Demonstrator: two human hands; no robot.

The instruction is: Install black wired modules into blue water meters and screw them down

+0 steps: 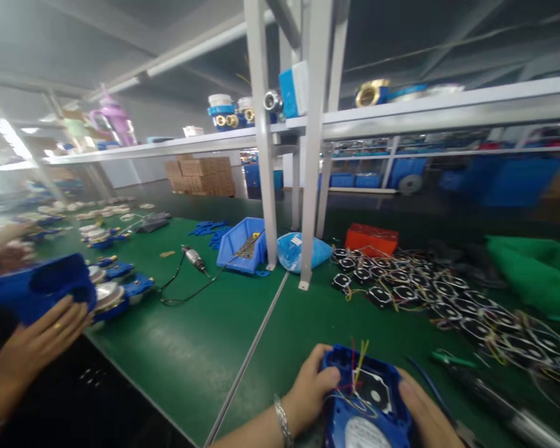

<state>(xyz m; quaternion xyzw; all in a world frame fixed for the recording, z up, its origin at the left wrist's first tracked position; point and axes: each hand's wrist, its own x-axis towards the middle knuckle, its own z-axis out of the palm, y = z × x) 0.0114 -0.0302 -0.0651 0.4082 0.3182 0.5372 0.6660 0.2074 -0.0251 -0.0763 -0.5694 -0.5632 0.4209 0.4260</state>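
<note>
A blue plastic meter housing [354,417] is held between my two hands, low in the view. Inside its upper half sits a black and white round-faced module [376,391], with red, yellow and white wires [360,367] sticking up from it. My left hand [310,389], a bracelet at its wrist, grips the housing's left side with the thumb over the rim. My right hand [427,407] clasps the right side; its fingertips are hidden. Right of it lie a dark electric screwdriver [490,398], partly blurred, and a green-handled tool [452,358].
Many wired modules [415,283] spread across the right bench, near a red box [371,239] and green cloth [536,274]. Shelf posts [310,155] rise mid-bench beside a blue bag [303,249] and a blue screw bin [242,246]. At left, a co-worker's hand [46,336] holds a blue cover.
</note>
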